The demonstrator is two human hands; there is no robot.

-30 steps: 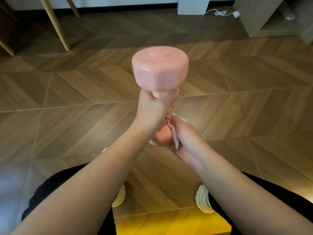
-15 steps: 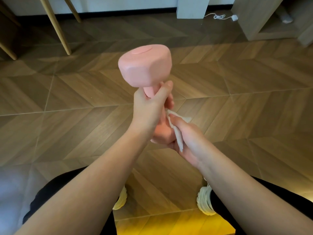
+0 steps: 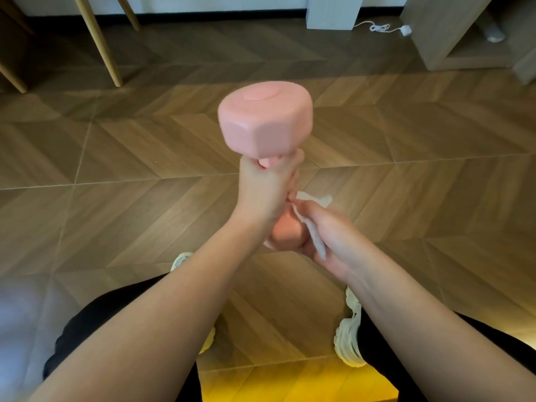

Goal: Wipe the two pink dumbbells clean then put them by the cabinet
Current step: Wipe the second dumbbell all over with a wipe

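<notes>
Your left hand (image 3: 265, 190) grips the pink dumbbell (image 3: 265, 126) by its handle, fingers and thumb curled tight round the bar just under the upper head. The dumbbell stands nearly upright in the air, well above the herringbone wood floor (image 3: 116, 169), with its flat end cap turned up towards you. Your right hand (image 3: 327, 236) cups the lower head from the right side, pressing a white cloth (image 3: 314, 239) against the pink surface; the fingers are bent round head and cloth together, and one corner of the cloth sticks out above your knuckles. Most of the lower head is hidden behind both hands (only a rounded pink patch shows between them).

Below the dumbbell, your pale chunky left shoe (image 3: 181, 258) peeks out beside your left forearm, and the right shoe (image 3: 348, 340) sits under your right forearm, both on the floor. Far beyond the dumbbell and to its right stands a light wood cabinet (image 3: 441, 30), with a white cable (image 3: 380, 27) lying on the floor just beside it. Far beyond the dumbbell to its left are slanted wooden chair legs (image 3: 98, 42).
</notes>
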